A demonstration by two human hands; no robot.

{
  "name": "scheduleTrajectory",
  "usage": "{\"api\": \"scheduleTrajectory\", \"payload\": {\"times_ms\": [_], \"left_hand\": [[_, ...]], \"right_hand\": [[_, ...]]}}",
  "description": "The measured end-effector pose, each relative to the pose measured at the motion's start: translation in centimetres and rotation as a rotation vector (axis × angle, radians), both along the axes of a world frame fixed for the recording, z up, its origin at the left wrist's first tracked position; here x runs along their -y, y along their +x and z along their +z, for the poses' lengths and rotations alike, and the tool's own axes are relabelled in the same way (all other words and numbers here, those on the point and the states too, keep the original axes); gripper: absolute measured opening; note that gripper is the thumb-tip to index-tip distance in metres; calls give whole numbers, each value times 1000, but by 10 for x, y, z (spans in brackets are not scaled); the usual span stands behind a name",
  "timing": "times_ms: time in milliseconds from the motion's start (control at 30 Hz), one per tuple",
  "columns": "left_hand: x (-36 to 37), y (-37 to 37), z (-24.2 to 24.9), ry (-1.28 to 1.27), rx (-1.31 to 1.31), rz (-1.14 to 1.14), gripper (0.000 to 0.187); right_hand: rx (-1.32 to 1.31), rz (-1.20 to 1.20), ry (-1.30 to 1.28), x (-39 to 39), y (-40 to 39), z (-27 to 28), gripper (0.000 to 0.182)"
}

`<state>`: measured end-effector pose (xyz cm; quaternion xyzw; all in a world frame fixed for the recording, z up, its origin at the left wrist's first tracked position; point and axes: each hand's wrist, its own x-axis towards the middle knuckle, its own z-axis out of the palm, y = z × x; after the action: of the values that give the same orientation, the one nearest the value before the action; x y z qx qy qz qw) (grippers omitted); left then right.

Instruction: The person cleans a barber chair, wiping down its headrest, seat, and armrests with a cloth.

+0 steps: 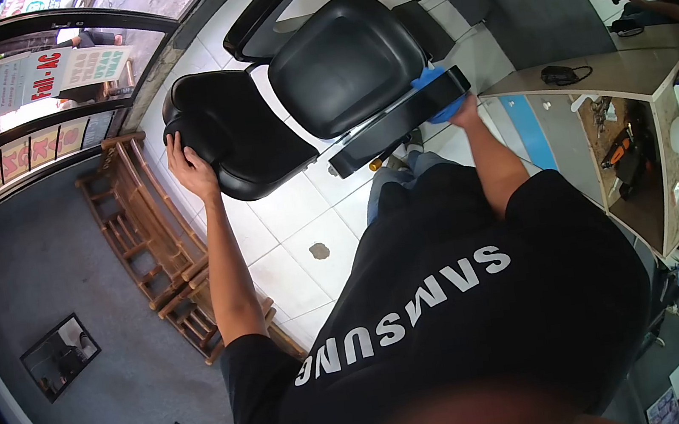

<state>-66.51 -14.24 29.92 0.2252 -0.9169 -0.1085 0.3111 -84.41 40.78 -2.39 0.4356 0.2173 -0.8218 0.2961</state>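
A black padded barber chair stands in front of me, its seat (345, 61) at the top centre and its backrest (239, 131) to the left. My left hand (193, 169) lies on the backrest's outer edge with the fingers spread. At the other side, my right hand (465, 112) presses a blue cloth (448, 112) against the end of the near armrest (401, 122). The cloth wraps over both sides of that armrest, and the armrest partly hides it. Most of my right fingers are covered by the cloth.
A bamboo bench (155, 228) runs along the left wall. On the right, a counter (596, 75) carries a black corded device (566, 75), with an open shelf below holding tools. The far armrest (266, 11) rises beyond the seat. A dark patch (319, 251) marks the white tiles.
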Motion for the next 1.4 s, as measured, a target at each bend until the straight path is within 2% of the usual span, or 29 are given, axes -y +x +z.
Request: {"api": "scheduleTrajectory", "payload": {"times_ms": [133, 300, 400, 500, 567, 633, 667, 767, 833, 900, 967, 1067, 1133, 1200, 1267, 1333, 1400], "left_hand": [[1, 0, 0, 15, -18, 2, 38], [5, 1, -2, 8, -33, -7, 38], [5, 1, -3, 10, -27, 7, 38], [3, 1, -2, 38, -33, 22, 38], [6, 2, -6, 27, -24, 29, 38], [7, 2, -7, 28, -24, 33, 38], [6, 2, -7, 34, -26, 35, 38], [7, 1, -6, 28, -23, 32, 38], [7, 3, -6, 21, -14, 33, 38], [5, 4, -5, 29, -13, 37, 37], [5, 3, -4, 32, -8, 39, 37], [5, 3, -3, 54, -15, 43, 37], [5, 3, -3, 47, -13, 49, 37], [5, 2, -4, 54, -17, 49, 37], [5, 3, -3, 71, -27, 46, 36], [4, 4, -4, 97, -30, 55, 36], [6, 2, -5, 102, -34, 58, 37]], "right_hand": [[-55, 115, 145, -51, -52, 28, 77], [-202, 178, 312, -72, -113, 24, 74], [-431, 520, 440, -45, -134, 54, 73], [-923, 1650, 1014, 7, -165, 4, 74], [-946, 1913, 1335, 70, -127, 62, 66], [-1011, 2067, 1266, 123, -88, 73, 55], [-1051, 2139, 1137, 149, -66, 71, 55], [-1197, 2176, 1095, 218, 26, 80, 46], [-1503, 2118, 1179, 240, 82, 84, 45], [-1664, 2004, 1083, 236, 98, 86, 46], [-1799, 1832, 976, 222, 93, 83, 47], [-1827, 1765, 1024, 175, 59, 122, 43], [-1922, 1649, 1122, 133, 32, 122, 41], [-1965, 1604, 1246, 89, 2, 141, 29], [-2031, 1581, 1342, 51, -29, 137, 26], [-2042, 1463, 1573, 24, -46, 139, 27], [-1945, 1349, 1690, 22, -50, 133, 28]]}}
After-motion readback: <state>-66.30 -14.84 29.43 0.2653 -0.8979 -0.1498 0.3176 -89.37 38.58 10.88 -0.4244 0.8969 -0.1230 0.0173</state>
